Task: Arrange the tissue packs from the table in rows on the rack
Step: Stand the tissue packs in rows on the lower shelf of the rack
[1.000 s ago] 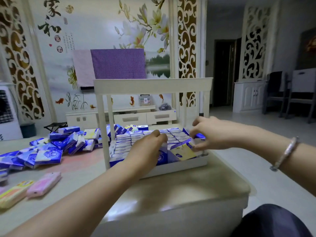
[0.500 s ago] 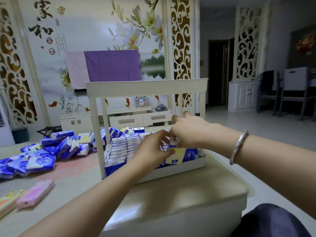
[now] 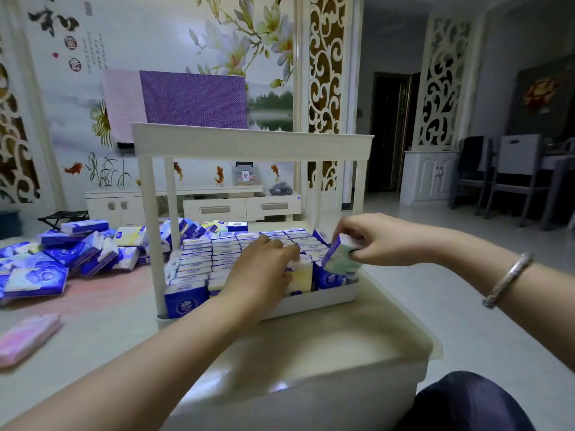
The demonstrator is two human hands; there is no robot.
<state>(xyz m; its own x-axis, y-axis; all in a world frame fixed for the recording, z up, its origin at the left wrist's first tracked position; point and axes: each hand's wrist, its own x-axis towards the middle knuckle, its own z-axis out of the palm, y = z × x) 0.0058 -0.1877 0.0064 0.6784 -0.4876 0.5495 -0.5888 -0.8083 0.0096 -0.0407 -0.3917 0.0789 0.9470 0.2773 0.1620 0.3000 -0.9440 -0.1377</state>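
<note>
A loose heap of tissue packs (image 3: 59,256) lies on the bench (image 3: 311,346) at the left, beside the white rack (image 3: 249,141). The left hand (image 3: 264,272) rests with relaxed fingers on the standing rows (image 3: 214,253). The right hand (image 3: 370,237) pinches a tilted pack (image 3: 337,258) above the rack's right end

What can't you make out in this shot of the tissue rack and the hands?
Head view:
- Left hand: fingertips hidden among the packs.
- Pack in right hand, tissue pack: motion-blurred, print unreadable.
- Rack: right-front rows hidden by hands.
- Pink pack: cut by left edge.
</note>
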